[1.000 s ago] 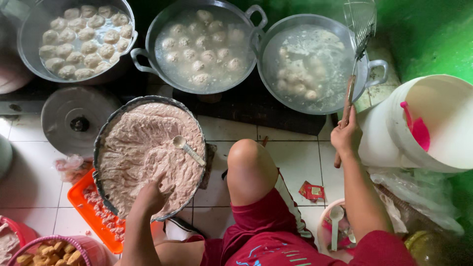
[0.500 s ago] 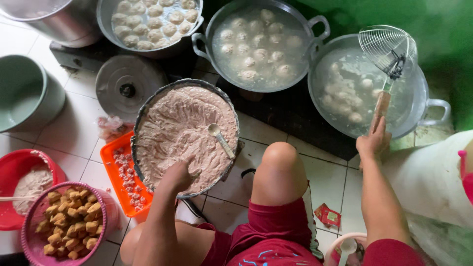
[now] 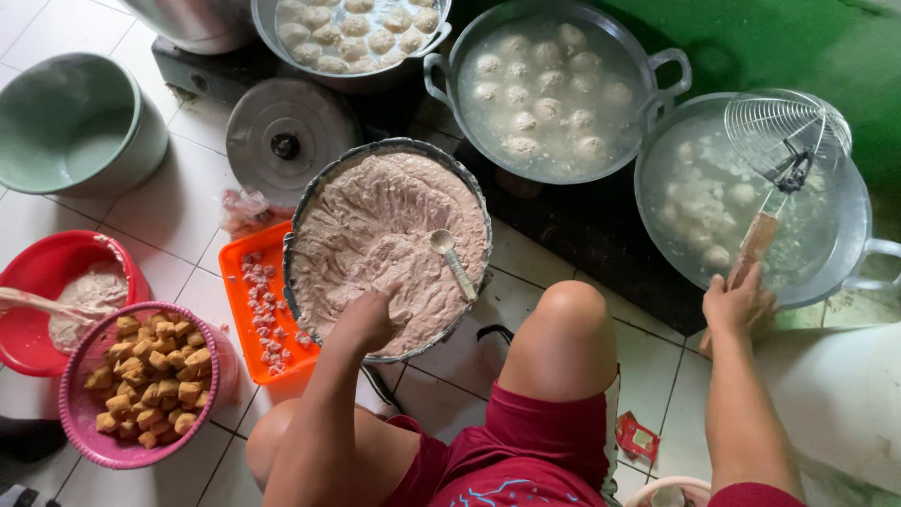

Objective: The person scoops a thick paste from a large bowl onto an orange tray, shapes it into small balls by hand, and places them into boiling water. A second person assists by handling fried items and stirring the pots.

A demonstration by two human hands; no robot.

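My left hand (image 3: pixel 368 321) presses into the pale pink meat paste in a wide metal basin (image 3: pixel 310 202), fingers curled in the paste near its front rim. A metal spoon (image 3: pixel 452 262) lies in the paste just right of that hand. My right hand (image 3: pixel 739 300) grips the wooden handle of a wire skimmer (image 3: pixel 786 139), whose round mesh head hovers over a pot of water with pale meatballs (image 3: pixel 699 211). My bare knee (image 3: pixel 563 324) sits between the two hands.
Two more pots of meatballs (image 3: pixel 544 89) (image 3: pixel 352 28) stand behind on a dark stove. A pot lid (image 3: pixel 282 141), green bowl (image 3: pixel 70 122), red bowl (image 3: pixel 47 272), pink basket of fried tofu cubes (image 3: pixel 150 380) and orange tray (image 3: pixel 258 300) lie left on white tiles.
The view has swung left, bringing the green bowl, red bowl and tofu basket into sight. My left hand stays in the paste; my right hand keeps the skimmer over the right pot.
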